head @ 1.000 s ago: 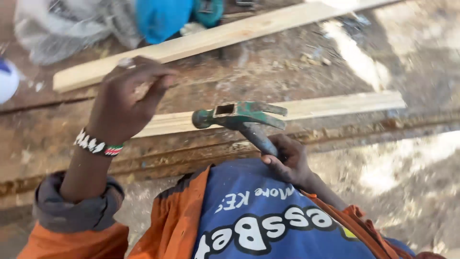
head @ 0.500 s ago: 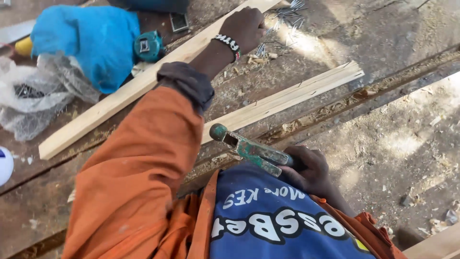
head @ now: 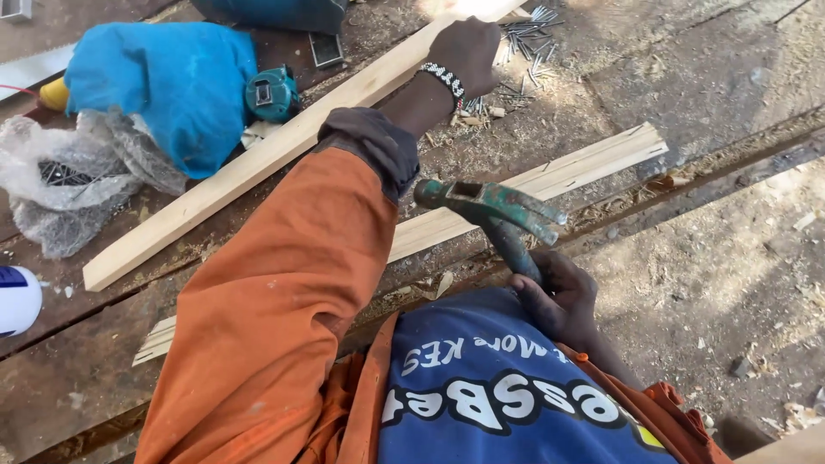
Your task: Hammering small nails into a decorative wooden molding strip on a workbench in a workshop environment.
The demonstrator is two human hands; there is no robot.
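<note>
My left hand (head: 465, 53), with a beaded bracelet at the wrist, reaches far out and rests curled on a heap of loose nails (head: 526, 36) beside a long pale wood strip (head: 258, 163). Its fingertips are hidden, so I cannot tell whether it holds any nails. My right hand (head: 554, 292) stays close to my chest and grips the handle of a green claw hammer (head: 490, 204). The hammer's head is raised above a shorter wood strip (head: 584, 165), with the claw pointing right.
On the worn workbench (head: 687, 77) lie a blue cloth (head: 163, 86), a teal power tool (head: 271, 94), a crumpled clear plastic bag (head: 60, 185) and a white bottle (head: 17, 301) at the left edge. The bench's front edge runs diagonally; the dirt ground (head: 730, 283) lies to the right.
My left arm stretched out from near the hammer to the nail heap and stays there. The hammer dipped sideways, then came back up with its head raised.
</note>
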